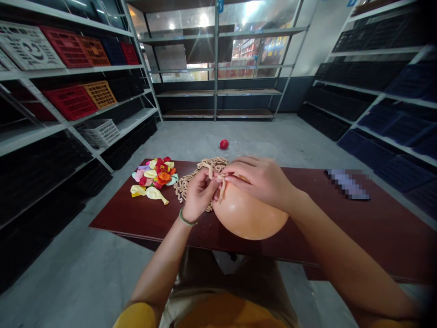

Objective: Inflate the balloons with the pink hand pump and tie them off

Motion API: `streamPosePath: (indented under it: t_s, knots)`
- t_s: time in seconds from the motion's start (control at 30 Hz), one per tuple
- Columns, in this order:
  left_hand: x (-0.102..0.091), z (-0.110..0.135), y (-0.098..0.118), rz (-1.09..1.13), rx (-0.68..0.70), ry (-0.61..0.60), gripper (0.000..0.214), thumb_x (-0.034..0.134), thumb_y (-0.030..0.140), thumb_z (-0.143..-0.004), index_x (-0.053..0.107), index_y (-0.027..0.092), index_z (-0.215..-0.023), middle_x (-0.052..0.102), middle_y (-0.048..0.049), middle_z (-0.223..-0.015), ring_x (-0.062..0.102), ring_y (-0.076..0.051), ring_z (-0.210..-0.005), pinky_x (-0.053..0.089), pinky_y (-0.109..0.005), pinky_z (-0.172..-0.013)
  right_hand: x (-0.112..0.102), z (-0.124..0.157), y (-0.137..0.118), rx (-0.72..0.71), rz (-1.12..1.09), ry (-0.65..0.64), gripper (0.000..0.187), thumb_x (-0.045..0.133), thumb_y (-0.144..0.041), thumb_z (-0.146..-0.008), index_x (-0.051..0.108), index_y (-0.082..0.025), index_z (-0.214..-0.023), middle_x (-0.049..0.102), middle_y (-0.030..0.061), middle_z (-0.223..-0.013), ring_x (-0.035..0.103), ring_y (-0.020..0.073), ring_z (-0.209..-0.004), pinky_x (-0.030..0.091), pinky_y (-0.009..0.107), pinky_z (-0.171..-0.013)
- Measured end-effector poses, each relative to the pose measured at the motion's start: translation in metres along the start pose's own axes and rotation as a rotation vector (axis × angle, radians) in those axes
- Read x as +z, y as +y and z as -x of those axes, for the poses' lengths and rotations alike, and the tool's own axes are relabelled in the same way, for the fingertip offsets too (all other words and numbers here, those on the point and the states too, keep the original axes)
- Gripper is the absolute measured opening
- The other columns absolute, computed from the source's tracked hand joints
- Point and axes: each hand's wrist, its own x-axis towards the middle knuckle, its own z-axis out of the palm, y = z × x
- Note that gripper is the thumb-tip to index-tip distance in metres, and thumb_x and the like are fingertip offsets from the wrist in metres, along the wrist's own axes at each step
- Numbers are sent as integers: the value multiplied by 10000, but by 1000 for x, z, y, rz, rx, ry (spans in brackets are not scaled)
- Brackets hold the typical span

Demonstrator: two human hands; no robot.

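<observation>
A large inflated peach-orange balloon (252,218) rests on the dark red table, its neck end turned to the left toward my fingers. My left hand (200,191) is closed in a pinch on a thick beige rope (222,190) beside the balloon's neck. Over the top of the balloon lies my right hand (261,180), thumb and fingers pinching the same rope close to the left fingertips. A short rope end hangs down against the balloon. The neck itself is mostly hidden by my fingers. Behind my left hand, the rest of the rope lies in a loose heap (186,184).
Several uninflated coloured balloons (160,173) lie piled on the table's left part. A blurred purplish flat object (348,184) is at the right. Beyond the table, a small red round thing (224,144) sits on the floor. Shelves with crates (73,102) line the sides.
</observation>
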Motion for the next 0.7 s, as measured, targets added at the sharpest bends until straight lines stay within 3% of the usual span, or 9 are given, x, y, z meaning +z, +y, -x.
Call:
streamPosePath:
  t_s: [0.23, 0.43, 0.57, 0.7]
  knots:
    - [2, 1, -2, 10, 0, 6, 123, 663, 252, -885, 551, 203, -895, 594, 47, -696, 510, -29, -429, 427, -130, -385, -4, 1, 0, 98, -141, -94, 93, 554, -242, -941, 646, -235, -929, 689, -15, -913, 596, 118, -794, 398, 250, -679]
    - [2, -1, 1, 10, -22, 55, 205, 690, 269, -861, 508, 191, -808, 653, 20, -776, 558, -42, -439, 454, -149, -377, -16, 1, 8, 81, -223, -177, 144, 495, -245, -962, 634, -226, -932, 657, 12, -950, 577, 140, -843, 406, 263, -704]
    - [0, -2, 0, 0, -38, 35, 204, 682, 273, -870, 503, 194, -814, 660, 19, -737, 571, -51, -455, 467, -152, -401, -17, 3, 11, 63, -175, -157, 153, 460, -233, -960, 605, -221, -912, 631, 22, -936, 558, 157, -841, 412, 283, -709]
    - [0, -1, -2, -35, -42, 31, 155, 653, 279, -893, 528, 202, -843, 651, 17, -713, 579, -66, -489, 487, -174, -443, -14, 3, 10, -19, 7, -113, 163, 412, -209, -956, 566, -201, -903, 608, 62, -925, 539, 204, -881, 424, 336, -759]
